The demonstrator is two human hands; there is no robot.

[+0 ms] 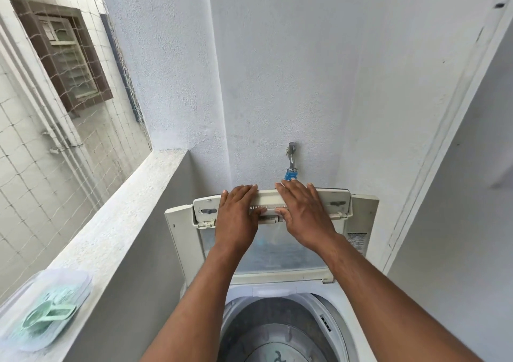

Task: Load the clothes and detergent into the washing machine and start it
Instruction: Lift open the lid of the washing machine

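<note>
Both hands, left [238,215] and right [304,214], lie flat, fingers extended, on the raised lid [273,211] of the washer [344,300], gripping nothing; drum [277,331] open below.

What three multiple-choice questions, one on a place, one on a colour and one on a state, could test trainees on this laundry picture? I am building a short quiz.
1. Where is the clear container with the green scoop?
A. on the ledge left of the washing machine
B. inside the drum
C. on the floor

2. What colour is the hose fitting under the wall tap?
A. red
B. blue
C. yellow

3. How is the lid?
A. shut flat
B. taken off
C. raised and folded, left hand and right hand on it

Key: 1 A, it sits on the ledge; 2 B, the fitting is blue; 3 C, the drum lies open below.
</note>
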